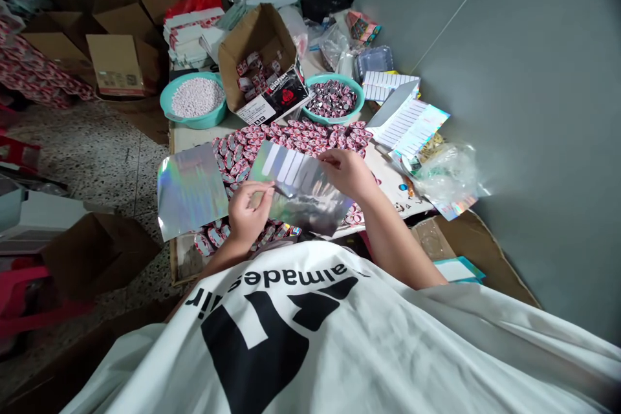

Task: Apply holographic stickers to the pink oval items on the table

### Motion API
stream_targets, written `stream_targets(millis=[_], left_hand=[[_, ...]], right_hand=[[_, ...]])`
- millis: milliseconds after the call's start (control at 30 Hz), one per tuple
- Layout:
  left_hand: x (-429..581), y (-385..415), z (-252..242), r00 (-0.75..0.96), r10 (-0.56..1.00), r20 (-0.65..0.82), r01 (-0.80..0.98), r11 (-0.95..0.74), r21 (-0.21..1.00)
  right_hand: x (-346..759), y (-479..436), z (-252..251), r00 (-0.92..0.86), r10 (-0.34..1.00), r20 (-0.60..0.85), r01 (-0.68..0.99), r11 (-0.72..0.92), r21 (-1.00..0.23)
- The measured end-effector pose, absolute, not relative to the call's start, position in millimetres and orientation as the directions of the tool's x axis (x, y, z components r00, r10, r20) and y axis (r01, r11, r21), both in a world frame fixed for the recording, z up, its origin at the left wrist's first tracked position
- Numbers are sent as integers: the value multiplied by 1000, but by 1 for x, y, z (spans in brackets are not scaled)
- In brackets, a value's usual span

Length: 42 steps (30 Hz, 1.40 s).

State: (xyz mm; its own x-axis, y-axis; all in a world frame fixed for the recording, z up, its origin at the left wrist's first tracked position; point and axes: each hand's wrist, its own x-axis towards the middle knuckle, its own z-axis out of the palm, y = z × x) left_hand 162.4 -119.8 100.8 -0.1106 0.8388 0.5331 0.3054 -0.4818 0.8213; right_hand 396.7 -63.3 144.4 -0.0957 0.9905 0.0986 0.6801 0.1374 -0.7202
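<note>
A shiny holographic sticker sheet is held at a tilt in front of me, with several white strip-shaped gaps along its upper part. My right hand grips the sheet by its upper right edge, fingers closed. At the sheet's left side my left hand is closed in a pinch at a narrow silvery strip sticker; whether the strip is fully off the sheet I cannot tell. Beneath and behind the sheet, many small red-and-pink printed pieces cover the table. Another silvery holographic sheet lies to the left.
A cardboard box with printed pieces stands between a teal bowl of small white pieces and a teal bowl of metallic pieces. Used sticker sheets and a plastic bag lie right, near the grey wall. Cartons stand left.
</note>
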Motion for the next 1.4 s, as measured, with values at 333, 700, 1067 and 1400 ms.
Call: stream_targets(millis=[333,700,1067,1400], left_hand=[[123,-111,82,-462,883,78,144,-12,990],[134,-128,52,-521,848,-93,56,143,988],[189,-131,21,-603,711,-360,-269,244,932],[251,-99,-5,-617,599,-510,-553,131,823]], right_hand=[[461,-48,91,314,945,91,688,-161,-708],[522,-26,22,588,809,-6,430,-319,-845],[439,-46,6,-269,961,-67,515,85,-853],[372,-54,-15,-618,600,-509,-185,-739,-647]])
